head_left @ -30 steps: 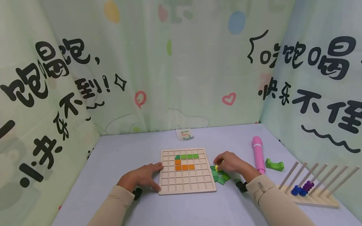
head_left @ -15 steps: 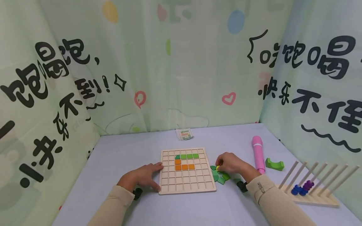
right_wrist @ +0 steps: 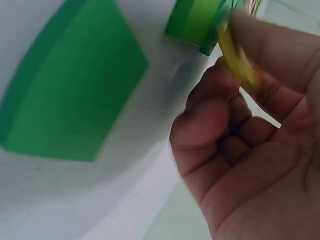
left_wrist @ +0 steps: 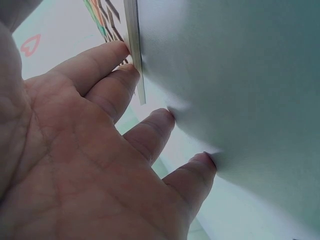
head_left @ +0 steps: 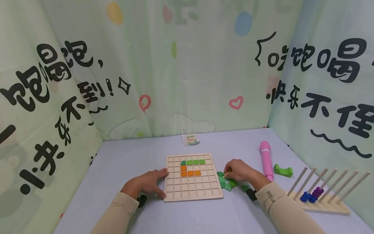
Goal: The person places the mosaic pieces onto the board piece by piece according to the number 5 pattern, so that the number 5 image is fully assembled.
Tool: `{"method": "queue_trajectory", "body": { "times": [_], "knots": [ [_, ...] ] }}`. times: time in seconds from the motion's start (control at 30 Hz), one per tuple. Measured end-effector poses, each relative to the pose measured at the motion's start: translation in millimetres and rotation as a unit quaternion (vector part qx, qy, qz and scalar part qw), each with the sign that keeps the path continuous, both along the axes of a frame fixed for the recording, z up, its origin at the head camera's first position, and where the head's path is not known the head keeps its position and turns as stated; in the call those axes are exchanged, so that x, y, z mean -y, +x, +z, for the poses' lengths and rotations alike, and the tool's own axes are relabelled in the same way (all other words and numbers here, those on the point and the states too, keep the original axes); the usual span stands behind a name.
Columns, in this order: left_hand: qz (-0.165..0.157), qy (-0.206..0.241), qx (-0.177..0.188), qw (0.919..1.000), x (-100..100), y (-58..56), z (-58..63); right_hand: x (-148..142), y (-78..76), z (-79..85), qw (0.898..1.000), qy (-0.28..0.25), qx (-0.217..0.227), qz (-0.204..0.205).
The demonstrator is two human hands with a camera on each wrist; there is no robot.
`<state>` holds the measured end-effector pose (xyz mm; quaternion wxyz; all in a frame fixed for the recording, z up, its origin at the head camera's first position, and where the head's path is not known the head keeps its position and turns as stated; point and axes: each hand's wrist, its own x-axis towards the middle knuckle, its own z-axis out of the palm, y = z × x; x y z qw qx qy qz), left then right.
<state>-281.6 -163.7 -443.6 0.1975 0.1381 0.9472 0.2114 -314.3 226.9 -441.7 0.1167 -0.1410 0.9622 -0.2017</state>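
My left hand rests against the left edge of a wooden grid board, its fingers stretched out. In the left wrist view two fingertips touch the side of the board and the others lie on the table. Green tiles make a row on the grid, with orange tiles below them. To the right of the board, my right hand pinches a thin yellow tile between thumb and finger, slightly blurred in the right wrist view. Several loose green tiles lie beside and under this hand.
A pink microphone-shaped object and a green arched block lie to the right. Nearer stands a wooden peg rack with blue and purple beads. A small printed grid card lies at the back edge of the table.
My right hand has shifted slightly right, and the yellow tile it pinches is now mostly hidden in the head view. The left hand and the board stay where they were.
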Motion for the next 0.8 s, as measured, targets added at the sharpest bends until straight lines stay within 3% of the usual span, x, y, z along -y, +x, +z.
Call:
{"method": "queue_trajectory", "body": {
  "times": [0.37,0.57,0.8],
  "knots": [
    [-0.006,-0.007,0.003,1.0000,0.8,-2.3,0.2,-2.4,-4.0,1.9,0.996,-0.079,-0.009,-0.029],
    [-0.004,-0.006,0.003,1.0000,1.1,-2.8,-0.1,9.9,-8.8,5.9,0.994,-0.101,-0.027,-0.021],
    [-0.006,-0.009,0.007,0.9999,-0.4,-4.8,-1.8,29.6,-8.2,4.0,0.992,-0.123,-0.008,-0.020]
  ]
}}
